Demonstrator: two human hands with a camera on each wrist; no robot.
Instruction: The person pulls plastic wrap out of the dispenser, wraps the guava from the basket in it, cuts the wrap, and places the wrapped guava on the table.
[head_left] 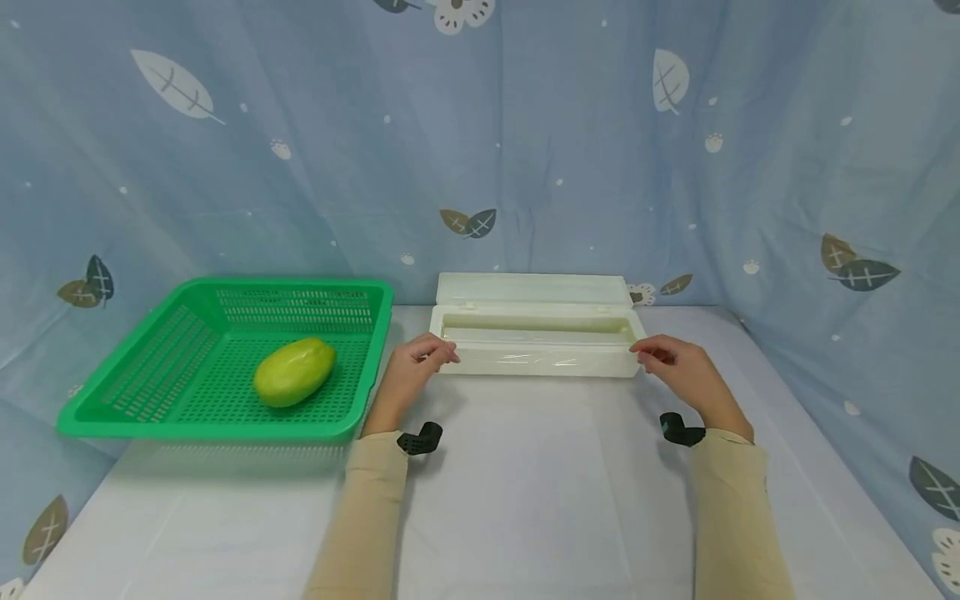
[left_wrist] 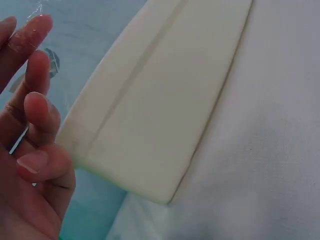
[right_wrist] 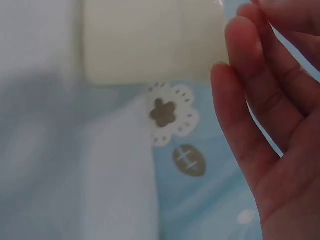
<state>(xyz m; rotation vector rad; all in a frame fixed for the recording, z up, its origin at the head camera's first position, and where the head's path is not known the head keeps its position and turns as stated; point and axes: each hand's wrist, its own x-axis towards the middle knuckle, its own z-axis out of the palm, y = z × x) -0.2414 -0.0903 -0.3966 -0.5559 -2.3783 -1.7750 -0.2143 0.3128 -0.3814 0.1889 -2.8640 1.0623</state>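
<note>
A long white cling film dispenser (head_left: 534, 310) lies crosswise on the table, its lid (head_left: 532, 288) raised at the back and its long slot uncovered. Clear cling film (head_left: 517, 360) shows as shiny glints along the dispenser's front. At the left front corner my left hand (head_left: 408, 371) pinches the film's edge; in the left wrist view, film (left_wrist: 32, 32) clings over a fingertip. My right hand (head_left: 686, 373) pinches at the right front corner, thumb against fingers, with a small glint beside the fingertips in the right wrist view.
To the left stands a green plastic basket (head_left: 225, 432) holding a yellow-green papaya-like fruit (head_left: 295, 372). A white cloth (head_left: 540, 492) covers the table. Behind it hangs a blue leaf-patterned curtain (head_left: 540, 142).
</note>
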